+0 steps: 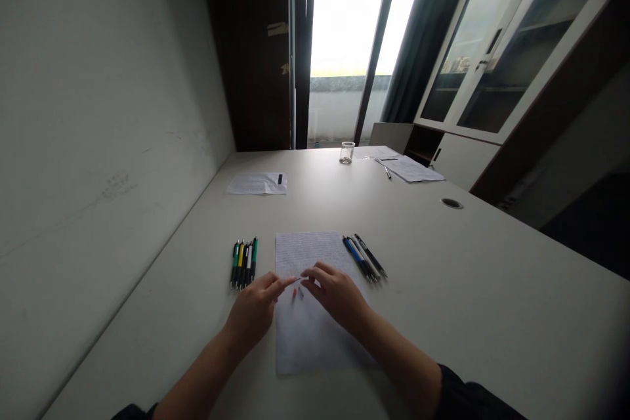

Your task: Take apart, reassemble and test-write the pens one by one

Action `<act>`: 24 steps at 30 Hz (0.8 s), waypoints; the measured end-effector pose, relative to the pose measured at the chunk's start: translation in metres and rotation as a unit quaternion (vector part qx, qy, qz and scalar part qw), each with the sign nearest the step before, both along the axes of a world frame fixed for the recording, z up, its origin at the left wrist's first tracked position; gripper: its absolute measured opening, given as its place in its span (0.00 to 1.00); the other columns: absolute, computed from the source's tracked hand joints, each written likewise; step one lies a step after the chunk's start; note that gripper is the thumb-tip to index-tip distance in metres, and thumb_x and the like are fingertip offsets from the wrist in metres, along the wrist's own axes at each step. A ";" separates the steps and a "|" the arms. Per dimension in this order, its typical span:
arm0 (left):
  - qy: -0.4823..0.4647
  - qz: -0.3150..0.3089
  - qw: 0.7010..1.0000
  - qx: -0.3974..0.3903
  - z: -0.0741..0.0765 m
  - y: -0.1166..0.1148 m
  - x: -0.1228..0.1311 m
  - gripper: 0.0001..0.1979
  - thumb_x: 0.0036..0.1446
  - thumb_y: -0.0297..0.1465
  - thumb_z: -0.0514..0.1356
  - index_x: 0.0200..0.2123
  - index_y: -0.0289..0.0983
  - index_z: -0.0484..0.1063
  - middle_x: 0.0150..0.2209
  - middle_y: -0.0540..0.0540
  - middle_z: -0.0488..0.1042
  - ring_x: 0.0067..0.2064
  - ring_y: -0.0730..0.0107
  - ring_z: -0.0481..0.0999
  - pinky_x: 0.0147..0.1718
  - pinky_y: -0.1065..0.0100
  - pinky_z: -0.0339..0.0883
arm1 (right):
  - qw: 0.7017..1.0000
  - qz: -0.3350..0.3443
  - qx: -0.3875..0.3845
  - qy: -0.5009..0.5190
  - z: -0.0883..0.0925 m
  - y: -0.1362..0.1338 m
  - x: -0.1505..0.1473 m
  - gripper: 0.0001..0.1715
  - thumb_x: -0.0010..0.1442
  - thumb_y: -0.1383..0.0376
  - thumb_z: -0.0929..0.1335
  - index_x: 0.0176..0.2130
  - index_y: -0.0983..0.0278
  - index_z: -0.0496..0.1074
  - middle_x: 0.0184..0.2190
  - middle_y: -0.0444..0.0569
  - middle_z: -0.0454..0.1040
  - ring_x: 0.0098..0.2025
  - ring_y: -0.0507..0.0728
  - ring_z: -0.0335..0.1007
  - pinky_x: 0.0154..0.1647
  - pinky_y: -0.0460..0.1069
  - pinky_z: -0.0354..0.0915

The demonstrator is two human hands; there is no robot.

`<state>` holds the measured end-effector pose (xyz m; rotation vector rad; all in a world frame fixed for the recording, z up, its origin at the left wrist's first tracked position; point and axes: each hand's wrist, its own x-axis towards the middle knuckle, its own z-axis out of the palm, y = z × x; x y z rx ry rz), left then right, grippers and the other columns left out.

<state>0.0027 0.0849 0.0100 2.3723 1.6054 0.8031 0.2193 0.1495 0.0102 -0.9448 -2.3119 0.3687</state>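
Over a sheet of lined, written paper (315, 348), my left hand (256, 305) and my right hand (335, 292) meet fingertip to fingertip. Between them is a thin, slender pen part (298, 279), pinched by the left fingers, with the right thumb and forefinger closed at its other end. Its exact kind is too small to make out. Just below the fingers, a small red piece (294, 293) and a small greyish piece (301, 291) lie on the sheet.
Left of the sheet lies a row of several pens (243, 264); to its right lie several more pens (365, 257). Farther back are a paper (256, 183), a glass cup (346, 153), a stack of papers (411, 169) with a pen (387, 172), and a round cable hole (451, 203).
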 end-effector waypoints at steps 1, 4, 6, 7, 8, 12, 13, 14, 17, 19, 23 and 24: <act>0.001 -0.002 1.000 0.002 0.000 0.000 0.000 0.31 0.57 0.14 0.50 0.58 0.48 0.68 0.38 0.49 0.73 0.35 0.72 0.71 0.35 0.73 0.66 | 1.000 0.006 -0.003 0.010 -0.001 0.000 0.000 0.05 0.66 0.64 0.68 0.41 0.61 0.75 0.36 0.46 0.76 0.33 0.53 0.72 0.35 0.46 0.64; 0.000 -0.006 1.000 0.006 0.000 -0.001 0.000 0.30 0.57 0.14 0.50 0.57 0.48 0.69 0.38 0.49 0.73 0.35 0.71 0.71 0.35 0.73 0.66 | 0.999 0.027 -0.017 0.036 -0.001 0.000 -0.001 0.05 0.66 0.66 0.68 0.38 0.61 0.75 0.34 0.46 0.75 0.35 0.53 0.72 0.37 0.46 0.64; -0.001 -0.012 1.000 0.004 -0.001 -0.001 0.000 0.30 0.58 0.14 0.50 0.57 0.48 0.69 0.38 0.49 0.73 0.35 0.71 0.71 0.36 0.72 0.66 | 0.998 0.036 -0.029 0.050 -0.001 0.000 -0.001 0.04 0.65 0.67 0.68 0.37 0.61 0.75 0.34 0.46 0.75 0.35 0.53 0.72 0.37 0.46 0.64; -0.001 -0.016 1.000 0.004 -0.001 -0.001 0.000 0.30 0.58 0.14 0.50 0.57 0.48 0.69 0.37 0.49 0.73 0.36 0.71 0.71 0.36 0.72 0.66 | 0.997 0.037 -0.035 0.056 0.000 0.000 -0.001 0.04 0.65 0.67 0.68 0.37 0.62 0.75 0.34 0.45 0.75 0.35 0.53 0.72 0.37 0.46 0.64; -0.002 -0.019 1.000 0.003 -0.001 -0.001 0.000 0.30 0.58 0.14 0.50 0.57 0.48 0.69 0.38 0.49 0.73 0.36 0.71 0.71 0.37 0.72 0.66 | 0.997 0.037 -0.042 0.061 0.001 0.000 -0.001 0.04 0.65 0.67 0.68 0.37 0.62 0.74 0.34 0.46 0.75 0.35 0.53 0.71 0.37 0.46 0.64; -0.002 -0.025 1.000 0.004 -0.001 -0.001 0.001 0.30 0.58 0.14 0.51 0.57 0.48 0.68 0.38 0.49 0.73 0.36 0.71 0.71 0.36 0.72 0.66 | 0.994 0.039 -0.064 0.075 0.004 -0.002 -0.002 0.05 0.65 0.67 0.68 0.35 0.63 0.74 0.33 0.45 0.74 0.33 0.53 0.70 0.36 0.46 0.63; -0.002 -0.026 1.000 0.005 -0.001 -0.001 0.001 0.30 0.58 0.14 0.51 0.58 0.49 0.68 0.38 0.49 0.73 0.36 0.71 0.71 0.36 0.72 0.66 | 0.994 0.040 -0.069 0.078 0.005 -0.002 -0.002 0.05 0.65 0.67 0.68 0.34 0.63 0.74 0.32 0.45 0.74 0.32 0.52 0.69 0.35 0.46 0.63; -0.002 -0.026 1.000 0.006 -0.001 -0.001 0.001 0.30 0.58 0.14 0.51 0.58 0.49 0.68 0.38 0.49 0.73 0.36 0.71 0.71 0.36 0.72 0.66 | 0.993 0.040 -0.075 0.082 0.006 -0.002 -0.002 0.05 0.65 0.68 0.68 0.34 0.63 0.73 0.32 0.45 0.73 0.32 0.52 0.68 0.35 0.46 0.62; -0.005 -0.026 1.000 0.011 -0.001 0.000 0.000 0.31 0.58 0.14 0.51 0.58 0.49 0.68 0.38 0.49 0.73 0.36 0.71 0.72 0.36 0.73 0.66 | 0.990 0.038 -0.095 0.101 0.008 -0.002 -0.002 0.06 0.64 0.67 0.69 0.33 0.63 0.73 0.31 0.44 0.73 0.30 0.51 0.67 0.33 0.46 0.61; -0.009 -0.025 1.000 0.014 -0.001 0.000 0.000 0.31 0.58 0.14 0.51 0.59 0.49 0.67 0.39 0.49 0.73 0.37 0.71 0.72 0.36 0.73 0.67 | 0.987 0.031 -0.105 0.115 0.009 -0.001 -0.001 0.07 0.64 0.67 0.69 0.32 0.63 0.73 0.30 0.44 0.72 0.30 0.51 0.66 0.33 0.46 0.61; -0.016 -0.021 1.000 0.009 0.000 0.000 -0.002 0.31 0.58 0.14 0.51 0.59 0.47 0.67 0.39 0.48 0.73 0.37 0.71 0.72 0.36 0.72 0.67 | 0.982 0.016 -0.130 0.138 0.012 0.003 0.002 0.08 0.64 0.65 0.68 0.31 0.63 0.72 0.27 0.43 0.70 0.28 0.51 0.64 0.30 0.46 0.61; -0.018 -0.019 1.000 0.009 0.000 0.000 -0.002 0.30 0.58 0.14 0.51 0.59 0.47 0.67 0.39 0.48 0.73 0.37 0.71 0.72 0.36 0.72 0.67 | 0.979 0.014 -0.139 0.145 0.013 0.004 0.004 0.08 0.64 0.65 0.68 0.31 0.63 0.72 0.27 0.43 0.69 0.27 0.51 0.64 0.29 0.46 0.61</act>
